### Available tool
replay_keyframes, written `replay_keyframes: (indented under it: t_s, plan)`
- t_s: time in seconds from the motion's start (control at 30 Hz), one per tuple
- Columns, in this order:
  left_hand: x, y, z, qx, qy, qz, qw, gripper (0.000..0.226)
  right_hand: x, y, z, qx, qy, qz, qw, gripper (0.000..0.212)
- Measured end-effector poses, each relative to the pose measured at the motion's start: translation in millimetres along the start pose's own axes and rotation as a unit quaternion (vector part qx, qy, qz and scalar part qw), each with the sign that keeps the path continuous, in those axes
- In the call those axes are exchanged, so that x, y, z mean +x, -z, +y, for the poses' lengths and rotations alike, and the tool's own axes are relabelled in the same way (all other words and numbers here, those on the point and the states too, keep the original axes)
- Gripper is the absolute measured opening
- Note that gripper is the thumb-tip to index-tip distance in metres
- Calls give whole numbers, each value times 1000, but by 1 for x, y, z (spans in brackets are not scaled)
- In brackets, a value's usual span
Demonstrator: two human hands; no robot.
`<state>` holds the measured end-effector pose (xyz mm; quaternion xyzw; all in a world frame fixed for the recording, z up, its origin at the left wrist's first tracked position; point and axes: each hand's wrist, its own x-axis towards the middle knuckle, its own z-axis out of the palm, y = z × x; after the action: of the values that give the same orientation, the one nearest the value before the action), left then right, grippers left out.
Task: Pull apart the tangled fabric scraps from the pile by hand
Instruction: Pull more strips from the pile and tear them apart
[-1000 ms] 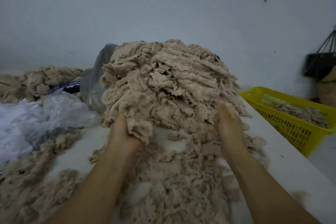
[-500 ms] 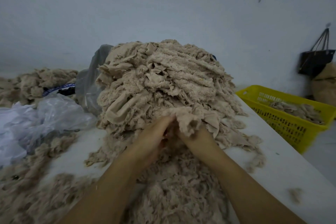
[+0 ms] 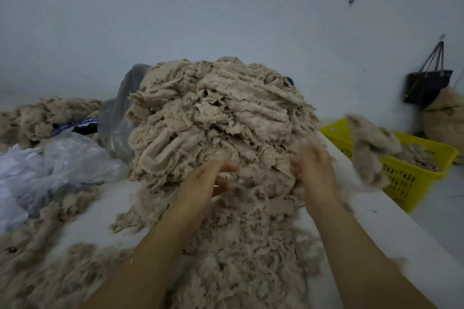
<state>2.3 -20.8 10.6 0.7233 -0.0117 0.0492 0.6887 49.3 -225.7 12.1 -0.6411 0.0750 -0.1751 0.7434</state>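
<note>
While both hands (image 3: 206,180) (image 3: 315,174) touch its front, the pile (image 3: 221,113) rises behind.

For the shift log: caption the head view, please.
Left hand and right hand at a tall beige fabric-scrap pile; blurred scrap clump above yellow plastic basket.

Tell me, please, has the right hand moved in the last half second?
Yes: the right hand has shifted rightward along the pile, toward the yellow basket.
</note>
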Motion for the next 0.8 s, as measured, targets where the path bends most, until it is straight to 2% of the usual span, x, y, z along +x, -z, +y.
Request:
replay_keyframes:
  t_s: [0.03,0.1,0.13,0.17,0.23,0.3,0.33,0.4,0.47,0.5,0.57,0.63,0.7,0.73,0.8]
  plan:
    - [0,-1,-2,26,9,-8,1000,36,3,0,11,-150,47,4,988,24]
    - [-2,-3,-5,57,17,-28,998,34,8,-2,30,-360,82,-27,929,37]
    - [-2,-4,-6,56,21,-33,998,34,9,-3,34,-425,70,-40,902,43]
    - [-2,-5,-6,47,30,-35,998,34,9,-4,35,-471,71,-45,878,40]
    - [-2,-8,-5,27,48,-32,998,35,3,-8,30,-497,138,-41,856,21]
    - [-2,-10,-4,-16,61,-36,997,38,-14,-19,19,-404,252,-73,876,28]
    - [-2,-11,-2,-55,74,-41,995,39,-27,-25,12,-337,276,-127,891,30]
    - [-3,-8,1,-119,98,-51,987,39,-48,-38,6,-261,259,-276,888,28]
    - [-1,-5,1,-170,108,-35,979,34,-59,-47,11,-265,230,-369,861,28]
    - [2,-3,0,-210,111,-7,971,30,-59,-48,14,-265,211,-377,862,30]
    - [8,4,0,-286,109,61,950,25,-53,-45,14,-223,162,-330,903,38]
    - [13,15,1,-348,83,108,928,25,-45,-37,7,-115,67,-267,955,34]
    - [18,28,1,-385,54,135,911,28,-37,-28,-2,12,-23,-216,976,26]
    - [19,33,0,-380,42,137,914,29,-34,-25,-5,35,-40,-194,979,27]
    - [16,31,1,-294,26,116,948,33,-33,-23,-6,17,-40,-190,981,33]
